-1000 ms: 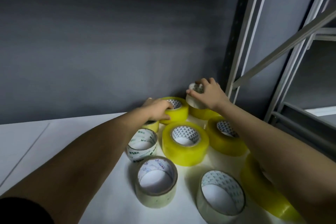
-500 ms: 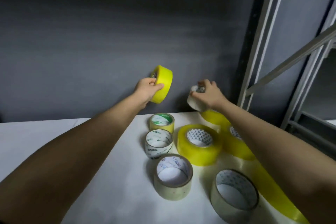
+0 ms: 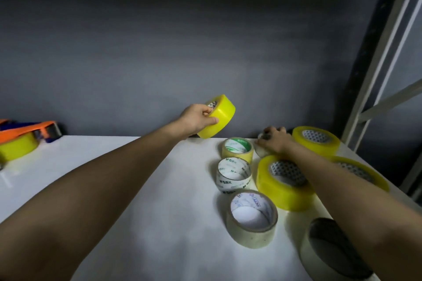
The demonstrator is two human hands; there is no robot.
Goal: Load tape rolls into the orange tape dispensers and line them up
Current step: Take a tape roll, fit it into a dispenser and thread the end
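White table (image 3: 159, 223): bears everything, rolls clustered toward 3 o'clock, one orange dispenser (image 3: 27, 129) far off at 9 o'clock, already loaded with a yellow roll. Rolls counted: five yellow, namely the lifted roll (image 3: 219, 116), three flat ones from 1 to 3 o'clock, and one in the dispenser; then five pale or clear ones, one of them mostly hidden. Left hand (image 3: 196, 120): curled around the lifted roll, thumb on its face, clear of the table at 12 o'clock. Right hand (image 3: 274, 140): gripping a small pale roll (image 3: 262, 150) at 2 o'clock. Best carried level toward 9 o'clock, core kept upright for the dispenser hub.
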